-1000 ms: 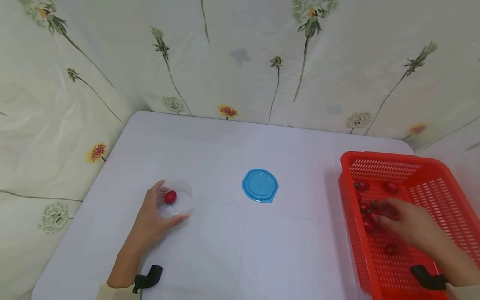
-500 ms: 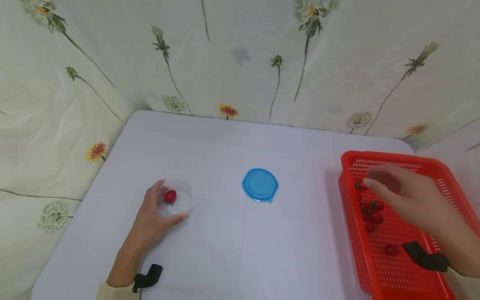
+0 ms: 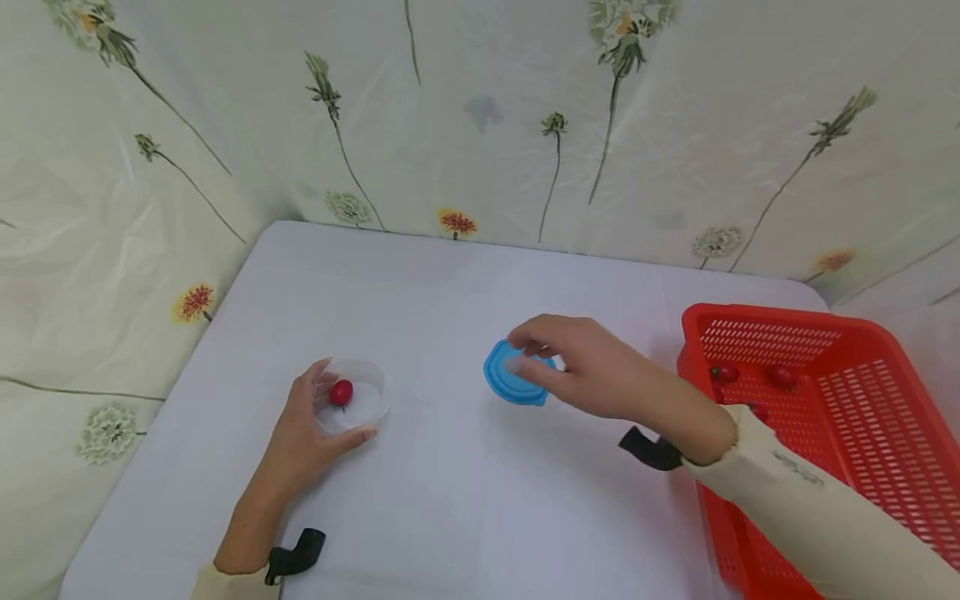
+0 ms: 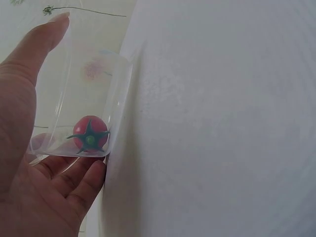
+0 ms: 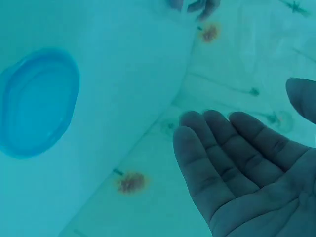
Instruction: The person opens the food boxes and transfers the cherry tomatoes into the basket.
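Observation:
My left hand (image 3: 303, 437) grips a small clear plastic tub (image 3: 377, 398) from its left side, thumb and fingers spread round the wall. Inside lies one red cherry tomato (image 3: 341, 392); its green star-shaped stem shows in the left wrist view, where the tub wall (image 4: 116, 89) is see-through. My right hand (image 3: 592, 367) hovers above a round blue lid (image 3: 501, 377), covering part of it in the head view. In the right wrist view its palm holds nothing, its fingers are loosely bent, and the lid (image 5: 39, 103) lies apart from them.
At the right stands a red slotted plastic basket (image 3: 862, 350) with several tomatoes (image 3: 724, 373), partly hidden by my right sleeve (image 3: 817, 500). A white cloth covers the table (image 3: 420, 517). Flower-printed sheeting (image 3: 480, 125) hangs behind and at the left.
My right hand has left the tomatoes in the basket, lifted, and moved left to over the blue lid. The left hand, tub and tomato have stayed in place.

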Tool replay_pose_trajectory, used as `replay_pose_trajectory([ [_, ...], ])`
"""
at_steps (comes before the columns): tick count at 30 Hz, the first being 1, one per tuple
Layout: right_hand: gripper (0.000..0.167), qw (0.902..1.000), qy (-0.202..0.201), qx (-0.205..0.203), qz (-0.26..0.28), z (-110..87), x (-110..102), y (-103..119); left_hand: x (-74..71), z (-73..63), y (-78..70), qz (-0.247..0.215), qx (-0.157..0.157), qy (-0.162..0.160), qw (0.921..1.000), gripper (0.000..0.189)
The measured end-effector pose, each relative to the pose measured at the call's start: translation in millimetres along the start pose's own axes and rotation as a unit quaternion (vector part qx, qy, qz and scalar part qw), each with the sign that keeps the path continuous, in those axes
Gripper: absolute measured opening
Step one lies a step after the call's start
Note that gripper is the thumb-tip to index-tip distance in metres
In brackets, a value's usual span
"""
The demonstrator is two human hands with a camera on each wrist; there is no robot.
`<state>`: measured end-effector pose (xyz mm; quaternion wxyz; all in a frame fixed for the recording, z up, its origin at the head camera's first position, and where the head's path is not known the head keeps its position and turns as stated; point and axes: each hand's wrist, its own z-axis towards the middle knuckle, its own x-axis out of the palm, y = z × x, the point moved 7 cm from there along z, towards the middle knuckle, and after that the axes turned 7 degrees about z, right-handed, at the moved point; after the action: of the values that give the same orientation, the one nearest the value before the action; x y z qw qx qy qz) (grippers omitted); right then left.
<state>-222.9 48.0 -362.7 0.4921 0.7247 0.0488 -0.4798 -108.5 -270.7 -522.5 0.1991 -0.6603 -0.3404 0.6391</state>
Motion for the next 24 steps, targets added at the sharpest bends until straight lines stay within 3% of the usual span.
replay_pose_trajectory([
  [5,0.038,0.996,0.058,-0.064,0.019,47.4,49,32,-0.6,-0.2,-0.5,-0.001,-0.006,-0.001,1.0,0.118],
  [12,0.041,0.9883,0.105,-0.105,0.034,96.1,107,58,-1.6,-0.5,-0.2,-0.009,-0.002,-0.005,0.9999,0.118],
  [18,0.033,0.9841,0.098,-0.127,0.077,125.4,140,68,-2.1,0.2,0.7,-0.034,0.029,-0.017,0.9989,0.116],
  [24,0.03,0.9852,0.113,-0.119,0.05,140.9,167,71,-1.4,0.3,2.2,-0.035,0.036,-0.013,0.9986,0.114],
])
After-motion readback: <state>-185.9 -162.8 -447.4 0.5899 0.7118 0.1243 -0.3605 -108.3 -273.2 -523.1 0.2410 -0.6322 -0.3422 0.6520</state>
